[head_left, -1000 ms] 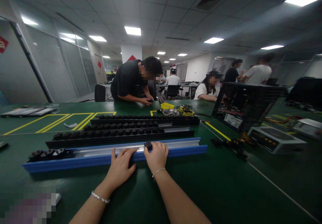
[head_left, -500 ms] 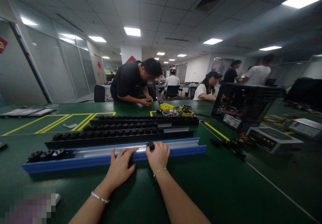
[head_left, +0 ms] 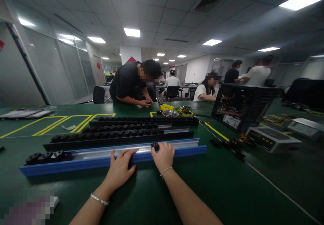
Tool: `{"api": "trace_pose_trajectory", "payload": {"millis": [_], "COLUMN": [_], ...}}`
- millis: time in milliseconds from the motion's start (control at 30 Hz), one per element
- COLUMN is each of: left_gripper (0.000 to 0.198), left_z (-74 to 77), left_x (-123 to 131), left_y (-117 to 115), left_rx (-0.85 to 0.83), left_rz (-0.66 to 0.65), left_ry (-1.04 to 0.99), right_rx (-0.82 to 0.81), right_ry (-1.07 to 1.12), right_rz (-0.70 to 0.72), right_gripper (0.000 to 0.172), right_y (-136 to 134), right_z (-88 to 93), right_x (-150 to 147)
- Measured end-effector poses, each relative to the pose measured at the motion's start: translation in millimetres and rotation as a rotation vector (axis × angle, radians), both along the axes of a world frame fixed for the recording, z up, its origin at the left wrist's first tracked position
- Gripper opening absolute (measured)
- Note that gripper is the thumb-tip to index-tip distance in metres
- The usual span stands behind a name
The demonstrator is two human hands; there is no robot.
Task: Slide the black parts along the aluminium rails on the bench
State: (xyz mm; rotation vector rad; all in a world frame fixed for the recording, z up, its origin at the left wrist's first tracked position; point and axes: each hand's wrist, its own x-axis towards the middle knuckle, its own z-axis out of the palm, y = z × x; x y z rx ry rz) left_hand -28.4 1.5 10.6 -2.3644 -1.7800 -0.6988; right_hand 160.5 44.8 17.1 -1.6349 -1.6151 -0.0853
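Just below frame centre, I pinch a black part [head_left: 155, 146] in the blue rail [head_left: 187, 150] with my right hand [head_left: 163, 156]; further left, my left hand [head_left: 120, 167], fingers spread open, rests on the rail.

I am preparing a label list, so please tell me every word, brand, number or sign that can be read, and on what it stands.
No text is readable.
Nearer grey metal power supply box: yellow marks, too small.
White label inside open black computer case: too blurred.
Yellow tray: small mark, unreadable.
Red diamond signs, on white pillar and left: nothing legible.
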Motion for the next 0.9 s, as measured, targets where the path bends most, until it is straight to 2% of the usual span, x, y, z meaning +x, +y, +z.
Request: {"api": "trace_pose_trajectory", "payload": {"millis": [200,633,900], "left_gripper": [0.052,0.051,0.049], "left_z": [-0.9,4.7,2.4], "left_x": [-0.8,1.2,0.3], "left_y": [0.6,-2.3,-0.9], "left_rx": [-0.005,-0.031,-0.031], "left_rz": [0.000,0.005,0.012], "left_ry": [0.005,-0.003,0.005], "right_rx": [-0.011,0.058,0.066], "right_ry": [-0.013,-0.006,-0.012], "right_rz": [0.050,0.042,0.041], "right_gripper": [0.015,0.015,0.015], "right_y": [1.3,1.7,1.2], "right_z": [0.7,-3.2,-3.4], "right_x": [6.0,7.0,7.1]}}
